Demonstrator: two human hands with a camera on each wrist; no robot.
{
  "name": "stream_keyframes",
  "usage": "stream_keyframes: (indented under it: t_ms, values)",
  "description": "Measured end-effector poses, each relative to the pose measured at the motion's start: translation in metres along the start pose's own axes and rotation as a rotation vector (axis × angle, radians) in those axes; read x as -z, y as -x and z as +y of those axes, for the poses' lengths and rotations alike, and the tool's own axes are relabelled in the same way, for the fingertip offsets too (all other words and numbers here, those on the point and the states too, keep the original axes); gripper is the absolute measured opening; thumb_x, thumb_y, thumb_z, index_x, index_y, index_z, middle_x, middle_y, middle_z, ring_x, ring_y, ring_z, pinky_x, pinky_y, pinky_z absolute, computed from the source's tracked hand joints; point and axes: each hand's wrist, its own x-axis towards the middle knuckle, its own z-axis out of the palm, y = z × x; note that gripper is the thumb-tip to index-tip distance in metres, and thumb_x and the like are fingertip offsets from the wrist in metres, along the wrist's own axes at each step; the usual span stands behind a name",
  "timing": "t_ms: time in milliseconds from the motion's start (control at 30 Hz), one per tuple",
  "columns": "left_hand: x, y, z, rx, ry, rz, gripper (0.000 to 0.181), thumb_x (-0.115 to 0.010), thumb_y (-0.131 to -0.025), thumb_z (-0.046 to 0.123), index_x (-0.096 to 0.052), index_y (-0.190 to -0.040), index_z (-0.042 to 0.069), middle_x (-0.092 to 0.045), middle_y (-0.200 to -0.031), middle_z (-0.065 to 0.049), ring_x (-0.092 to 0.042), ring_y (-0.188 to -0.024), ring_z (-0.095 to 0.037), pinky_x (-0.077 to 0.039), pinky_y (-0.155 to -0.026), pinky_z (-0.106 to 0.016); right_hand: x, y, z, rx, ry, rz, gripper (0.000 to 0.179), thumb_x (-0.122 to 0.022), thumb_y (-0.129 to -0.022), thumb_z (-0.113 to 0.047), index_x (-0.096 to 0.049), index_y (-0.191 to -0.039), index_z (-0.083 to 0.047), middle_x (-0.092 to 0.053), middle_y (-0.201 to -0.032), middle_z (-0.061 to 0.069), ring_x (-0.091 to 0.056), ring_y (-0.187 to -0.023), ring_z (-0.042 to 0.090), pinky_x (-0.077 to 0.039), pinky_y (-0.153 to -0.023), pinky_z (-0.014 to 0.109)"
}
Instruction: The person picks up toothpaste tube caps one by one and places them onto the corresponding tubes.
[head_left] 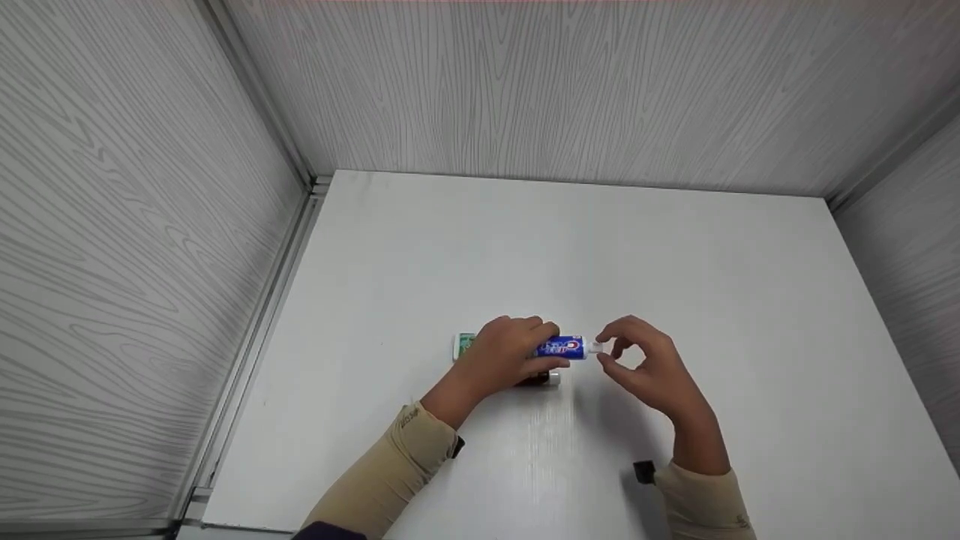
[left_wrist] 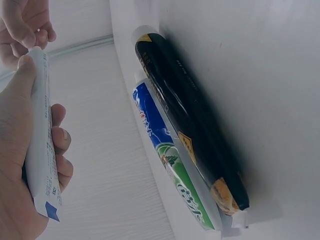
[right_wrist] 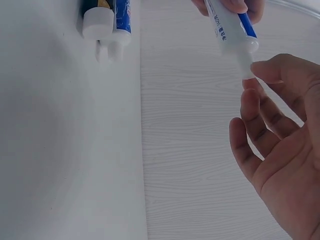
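Note:
My left hand (head_left: 499, 352) grips a blue and white toothpaste tube (head_left: 566, 346), raised off the table with its cap end to the right. In the left wrist view, the plain white back of this tube (left_wrist: 41, 135) shows along the palm. At its narrow white cap (right_wrist: 245, 64), my right hand (head_left: 652, 367) pinches with thumb and forefinger, the other fingers loosely bent. Below the left hand lie two more tubes side by side: a black toothpaste tube (left_wrist: 195, 115) with a white cap, and a blue and green toothpaste tube (left_wrist: 170, 155). The left hand partly hides both in the head view.
A white table (head_left: 675, 262) lies under the hands. Grey wood-grain panels (head_left: 495, 90) stand behind it and at both sides. A metal rail (head_left: 262, 300) runs along the table's left edge.

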Motion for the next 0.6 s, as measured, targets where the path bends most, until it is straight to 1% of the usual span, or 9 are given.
stream_keyframes:
  t_ms: [100,200,400,600]
  values:
    - [0.0006,0.0001,0.0001,-0.005,0.000,-0.005,0.046,-0.060,-0.104,0.059,-0.068,-0.118,0.016,-0.069,-0.090,0.005,-0.058,-0.071,-0.009,-0.051,-0.065,-0.028,-0.0022,-0.0001,-0.0010,0.009,-0.008,0.002,0.036,-0.085,-0.084,0.007,-0.074,-0.106,-0.019,-0.071,-0.105,-0.007,-0.065,-0.083,0.013,-0.057,-0.077,0.029]
    - [0.0016,0.0007,0.0015,-0.003,0.003,-0.011,0.045,-0.061,-0.103,0.058,-0.068,-0.120,0.016,-0.070,-0.092,0.004,-0.060,-0.073,-0.009,-0.052,-0.066,-0.029,-0.0028,-0.0001,-0.0007,0.009,-0.015,-0.007,0.034,-0.084,-0.085,0.007,-0.074,-0.105,-0.018,-0.071,-0.104,-0.007,-0.065,-0.083,0.013,-0.057,-0.075,0.027]
    - [0.0030,0.0003,0.0020,0.003,0.013,-0.015,0.045,-0.063,-0.103,0.057,-0.068,-0.119,0.016,-0.071,-0.092,0.004,-0.060,-0.075,-0.009,-0.053,-0.067,-0.028,-0.0011,-0.0006,0.0037,-0.002,-0.011,-0.042,0.027,-0.081,-0.092,-0.001,-0.076,-0.109,-0.021,-0.073,-0.107,-0.010,-0.065,-0.083,0.010,-0.057,-0.078,0.029]
    - [0.0010,0.0001,0.0022,0.004,0.002,-0.023,0.046,-0.061,-0.103,0.059,-0.068,-0.120,0.016,-0.070,-0.092,0.004,-0.059,-0.073,-0.008,-0.053,-0.067,-0.028,-0.0003,-0.0004,0.0057,-0.035,-0.022,-0.078,0.019,-0.078,-0.097,-0.008,-0.078,-0.112,-0.020,-0.075,-0.109,-0.008,-0.066,-0.087,0.011,-0.056,-0.079,0.028]
